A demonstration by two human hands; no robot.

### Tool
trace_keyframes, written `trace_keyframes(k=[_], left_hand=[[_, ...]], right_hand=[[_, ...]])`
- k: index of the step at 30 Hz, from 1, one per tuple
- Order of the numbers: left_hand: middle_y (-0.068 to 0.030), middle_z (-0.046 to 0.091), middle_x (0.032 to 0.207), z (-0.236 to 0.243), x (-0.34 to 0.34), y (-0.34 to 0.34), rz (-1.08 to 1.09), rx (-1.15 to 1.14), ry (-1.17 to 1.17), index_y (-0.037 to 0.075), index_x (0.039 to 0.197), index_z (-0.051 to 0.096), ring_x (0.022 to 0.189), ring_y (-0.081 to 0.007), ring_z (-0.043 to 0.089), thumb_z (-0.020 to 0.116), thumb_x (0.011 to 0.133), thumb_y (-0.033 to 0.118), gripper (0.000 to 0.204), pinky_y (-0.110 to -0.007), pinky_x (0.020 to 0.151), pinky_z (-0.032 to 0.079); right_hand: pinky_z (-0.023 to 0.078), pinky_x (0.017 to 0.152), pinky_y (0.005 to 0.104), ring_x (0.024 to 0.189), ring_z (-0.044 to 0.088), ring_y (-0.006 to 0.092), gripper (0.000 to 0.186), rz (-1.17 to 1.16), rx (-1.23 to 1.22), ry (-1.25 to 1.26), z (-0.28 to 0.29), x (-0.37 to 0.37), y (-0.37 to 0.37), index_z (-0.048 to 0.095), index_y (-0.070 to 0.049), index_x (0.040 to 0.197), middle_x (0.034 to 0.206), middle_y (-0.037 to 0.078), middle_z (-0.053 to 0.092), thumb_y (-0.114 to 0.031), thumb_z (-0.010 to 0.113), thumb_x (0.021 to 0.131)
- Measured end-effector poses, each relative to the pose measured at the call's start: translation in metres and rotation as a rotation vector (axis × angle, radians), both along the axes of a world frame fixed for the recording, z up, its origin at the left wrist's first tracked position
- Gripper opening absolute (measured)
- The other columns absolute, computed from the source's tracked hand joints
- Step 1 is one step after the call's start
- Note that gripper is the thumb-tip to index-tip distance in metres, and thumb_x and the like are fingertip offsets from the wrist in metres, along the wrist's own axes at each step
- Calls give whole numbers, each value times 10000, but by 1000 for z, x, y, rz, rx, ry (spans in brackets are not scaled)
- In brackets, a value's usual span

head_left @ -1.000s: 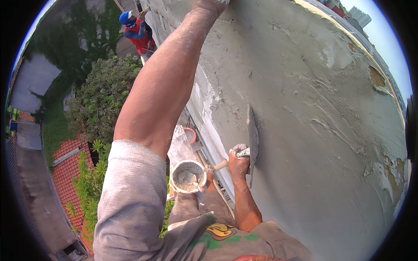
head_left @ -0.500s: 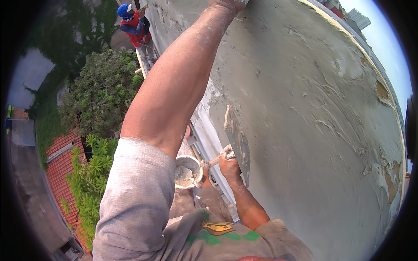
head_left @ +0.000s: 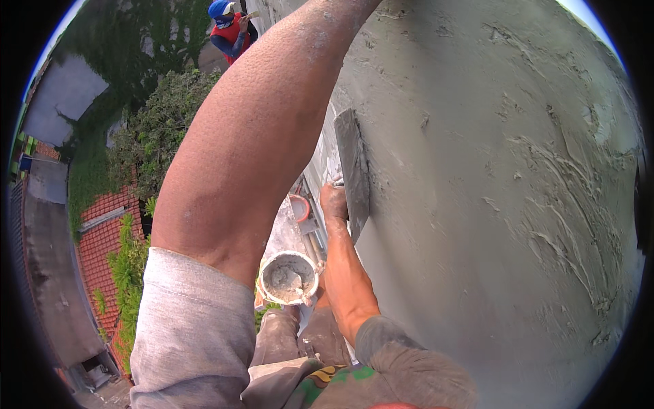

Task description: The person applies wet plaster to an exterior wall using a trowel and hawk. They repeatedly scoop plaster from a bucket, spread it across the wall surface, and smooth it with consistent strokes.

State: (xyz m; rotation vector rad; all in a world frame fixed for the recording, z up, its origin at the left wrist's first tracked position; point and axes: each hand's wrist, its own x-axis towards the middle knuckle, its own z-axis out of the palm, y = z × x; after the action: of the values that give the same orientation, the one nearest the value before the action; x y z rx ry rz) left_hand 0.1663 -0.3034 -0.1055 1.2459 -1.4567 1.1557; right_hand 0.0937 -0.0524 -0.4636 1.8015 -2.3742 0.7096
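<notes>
Grey wet plaster covers the wall on my right, with ridges and trowel marks in it. My right hand is closed round the grip of a long flat plastering float. The float stands edge-on in my view, its face along the wall's near left part. My left arm stretches up and across to the top edge; the hand lies beyond the picture, so what it holds is hidden. Below, by my legs, a white bucket holds wet grey mortar.
A co-worker in a blue cap and red vest is farther along the wall. An orange-red bucket sits by the scaffold poles. Far below on the left are trees and a red tiled roof, a long drop.
My right hand and the float have moved up and slightly left along the wall. My left hand, partly visible at the top before, has left the picture. The view has shifted.
</notes>
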Motion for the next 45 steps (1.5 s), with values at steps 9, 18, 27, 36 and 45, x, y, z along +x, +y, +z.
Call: trace_keyframes(k=[9,18,27,36,45], left_hand=[[-159,661,889,26,-7,37,-1101,205,660,-13,918,619,868,-274,597,421,970,218,308,-366,806,431],[-189,687,972,25,-11,39,-740,375,749,28,968,678,961,-294,634,413,965,312,388,-394,879,438],[-180,682,913,4,-21,28,-766,211,477,83,943,670,902,-360,645,428,946,199,269,-447,805,485],[-199,673,897,-7,-12,14,-716,167,442,98,973,648,874,-380,641,447,939,198,227,-475,781,485],[-206,671,900,2,0,17,-499,237,397,81,956,655,877,-397,631,420,970,247,288,-486,777,477]], right_hand=[[449,601,360,602,569,211,89,25,-164,-369,-21,-72,85,564,-73,789,700,28,570,-39,621,729],[426,660,310,695,494,133,213,-56,89,-815,144,-136,207,477,-60,760,745,10,488,95,618,724],[428,620,318,648,492,172,193,70,4,-559,199,-129,218,512,-57,774,713,38,486,35,674,725],[493,806,400,908,665,359,307,48,620,-680,84,-54,18,683,58,896,902,226,688,-109,655,640],[426,587,302,626,510,133,110,172,429,-840,158,-113,95,555,-53,682,652,19,542,-44,661,655]])
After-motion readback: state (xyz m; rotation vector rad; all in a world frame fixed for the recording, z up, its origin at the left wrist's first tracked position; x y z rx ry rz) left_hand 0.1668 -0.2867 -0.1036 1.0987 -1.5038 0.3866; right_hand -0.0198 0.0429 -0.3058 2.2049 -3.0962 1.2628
